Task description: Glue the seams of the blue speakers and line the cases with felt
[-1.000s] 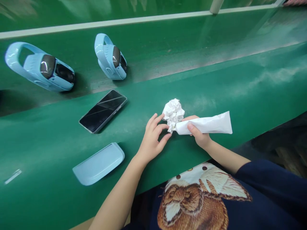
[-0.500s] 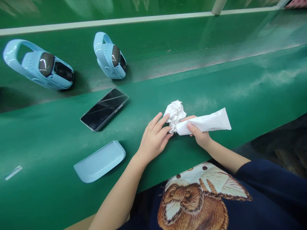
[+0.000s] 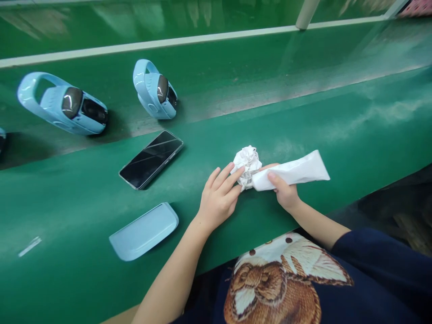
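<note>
Okay, so both hands are right up at the edge of the green counter (image 3: 303, 121), working on some white tissue. The left hand (image 3: 219, 198) is the open one: its fingers (image 3: 227, 177) are spread, and the tips press against a crumpled tissue ball (image 3: 248, 164) instead of closing around it. So that grip is loose and isn't really holding anything. The right hand (image 3: 283, 192) has the firmer grip, curled around a rolled tissue (image 3: 292, 173) with the thumb on top and the fingers tucked underneath. The ball sits between the two grips, right against the left end of the roll. They could be one piece of tissue, but I can't tell from this view.

Off past the left grip there's a black phone (image 3: 150, 159) lying face up, and nearer that grip is a pale blue plastic case (image 3: 144, 231). Two pale blue gadgets (image 3: 153, 90) sit farther out on a green ledge (image 3: 236, 94), well away from both hands. The person's dark sleeve (image 3: 371, 256) shows at the bottom right.
</note>
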`<state>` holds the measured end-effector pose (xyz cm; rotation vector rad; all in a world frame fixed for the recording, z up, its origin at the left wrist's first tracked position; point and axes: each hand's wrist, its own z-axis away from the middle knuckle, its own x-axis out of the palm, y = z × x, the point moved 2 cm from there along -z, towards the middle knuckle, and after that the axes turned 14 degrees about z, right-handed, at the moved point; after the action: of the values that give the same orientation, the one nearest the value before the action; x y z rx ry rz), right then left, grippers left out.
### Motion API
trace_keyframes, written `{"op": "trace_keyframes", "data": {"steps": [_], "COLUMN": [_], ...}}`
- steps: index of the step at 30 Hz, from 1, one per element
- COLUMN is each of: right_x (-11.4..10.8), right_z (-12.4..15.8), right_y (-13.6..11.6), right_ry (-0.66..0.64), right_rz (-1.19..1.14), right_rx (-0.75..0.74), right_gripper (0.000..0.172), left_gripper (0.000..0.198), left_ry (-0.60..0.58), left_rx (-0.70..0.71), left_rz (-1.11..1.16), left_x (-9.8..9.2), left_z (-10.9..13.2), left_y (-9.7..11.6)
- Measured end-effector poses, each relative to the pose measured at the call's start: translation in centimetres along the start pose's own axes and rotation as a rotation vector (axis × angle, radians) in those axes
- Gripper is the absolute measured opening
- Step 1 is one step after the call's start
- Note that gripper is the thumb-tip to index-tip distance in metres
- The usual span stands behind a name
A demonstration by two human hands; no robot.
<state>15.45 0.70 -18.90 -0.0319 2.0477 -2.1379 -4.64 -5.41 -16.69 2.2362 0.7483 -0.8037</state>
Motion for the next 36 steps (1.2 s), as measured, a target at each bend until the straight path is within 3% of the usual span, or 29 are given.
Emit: {"op": "trace_keyframes", "data": {"steps": [4,9,13,16,22,27,30,34,36], "right_x": [-1.7,-1.4,-1.0,-1.4,-2.6,-3.4,-3.6,-3.6,-3.1], "right_z": [-2.0,-3.4,-3.8,-3.3,-0.8,0.5,1.0,1.3,1.3], "right_y": [0.0,-0.4,-0.3,-0.1,0.3,0.3,0.4,0.3,0.1], "right_ry": [0.128,-0.034,-0.146,-0.190,-0.247,-0.341,-0.435,-0.504,-0.544], "right_rz": [-0.235,-0.427,-0.528,-0.587,-0.534,-0.278,-0.150,0.019,0.130], "right_rx": [0.116,0.335,0.451,0.490,0.495,0.513,0.499,0.373,0.283], "right_gripper": [0.035,0.041,0.029,0.025,0.023,0.041,0.039,0.037,0.039], "left_gripper": [0.010,0.010,0.015,0.020,0.009,0.023,0.030,0.022,0.027], "left_ry": [-0.037,-0.032,-0.210,-0.215,-0.027,0.132,0.258,0.689,0.692], "left_rx": [-0.140,-0.312,-0.224,-0.175,-0.224,-0.275,-0.327,-0.567,-0.757], "left_rz": [0.021,0.019,-0.104,-0.211,-0.234,-0.184,-0.159,-0.384,-0.462], "left_x": [-0.3,-0.6,-1.1,-2.9,-7.0,-7.1,-7.2,-9.2,-10.1], "left_z": [0.9,1.5,1.4,1.4,2.6,7.5,10.9,14.1,15.1], "left_y": [-2.1,-3.9,-3.2,-2.4,0.1,3.8,6.4,8.1,7.5]}}
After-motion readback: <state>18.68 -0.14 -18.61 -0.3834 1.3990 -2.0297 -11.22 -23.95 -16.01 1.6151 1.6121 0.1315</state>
